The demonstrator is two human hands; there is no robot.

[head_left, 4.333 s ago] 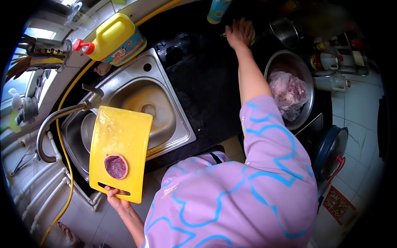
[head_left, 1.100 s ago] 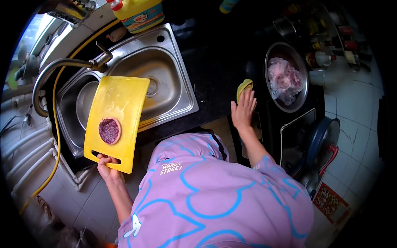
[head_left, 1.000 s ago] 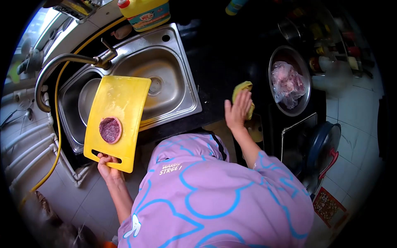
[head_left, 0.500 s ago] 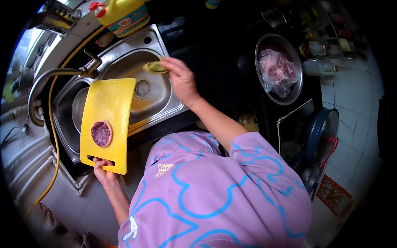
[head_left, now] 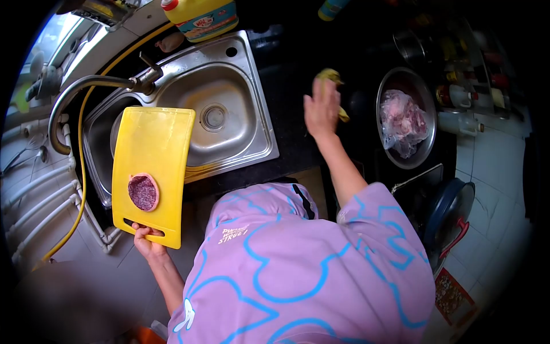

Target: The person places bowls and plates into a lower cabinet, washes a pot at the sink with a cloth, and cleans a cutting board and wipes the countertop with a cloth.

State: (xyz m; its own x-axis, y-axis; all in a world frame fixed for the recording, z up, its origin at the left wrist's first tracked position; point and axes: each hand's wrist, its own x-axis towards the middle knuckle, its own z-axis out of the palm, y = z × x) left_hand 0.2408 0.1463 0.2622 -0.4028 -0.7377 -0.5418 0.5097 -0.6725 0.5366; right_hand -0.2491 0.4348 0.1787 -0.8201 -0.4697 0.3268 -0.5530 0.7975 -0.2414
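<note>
My left hand (head_left: 148, 239) grips a yellow cutting board (head_left: 152, 146) by the slot handle at its lower end. The board is held up, tilted, in front of the sink's left side. On its face sits a round, speckled purple disc with a pink rim (head_left: 143, 192); I cannot make out what it is. My right hand (head_left: 322, 110) is over the black countertop (head_left: 298, 132), right of the sink, with a yellow-green cloth (head_left: 329, 74) under its palm and fingers. Parts of the cloth stick out past the fingertips and beside the hand.
The steel double sink (head_left: 260, 123) has a curved faucet (head_left: 86, 80). A yellow jug (head_left: 203, 20) stands behind it. At right, a metal bowl (head_left: 427, 143) holds bagged meat (head_left: 404, 123). Bottles (head_left: 455, 96) and a blue-rimmed pan lid with a red handle (head_left: 450, 212) lie farther right.
My right hand has moved right with the cloth, from above the sink's edge to the countertop. The left hand still holds the board; the whole view has shifted slightly.
</note>
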